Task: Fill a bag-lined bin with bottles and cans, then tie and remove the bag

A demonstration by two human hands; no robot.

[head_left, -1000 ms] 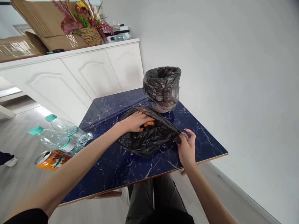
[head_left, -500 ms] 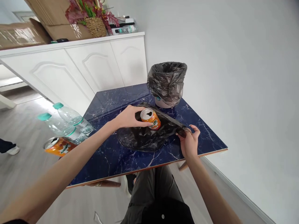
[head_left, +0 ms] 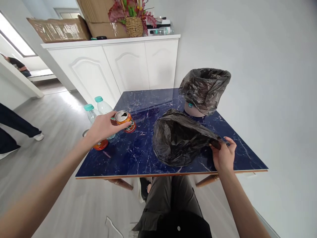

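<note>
An orange soda can (head_left: 129, 126) with an opened top is gripped by my left hand (head_left: 104, 127), fingers and thumb around its upper part. It is roughly upright at the table's left side; whether its base touches the tabletop I cannot tell. Beside that hand are a second orange can (head_left: 101, 145) and two clear plastic bottles (head_left: 104, 106) with teal caps, all partly hidden by the hand. On the right, my right hand (head_left: 225, 155) pinches the edge of a black plastic bag (head_left: 173, 145), whose mouth hangs open on the table.
A bin (head_left: 194, 110) lined with a dark bag (head_left: 205, 91) stands at the table's back right, by the wall. Behind the blue marbled table (head_left: 141, 158) is a white cabinet (head_left: 133, 66) bearing cardboard boxes and a flower basket (head_left: 134, 27). A person's legs (head_left: 18, 120) show at far left.
My left hand has carried the can from the black bag leftward to beside the bottles and other can. My right hand keeps hold of the bag's edge. The view has turned left.
</note>
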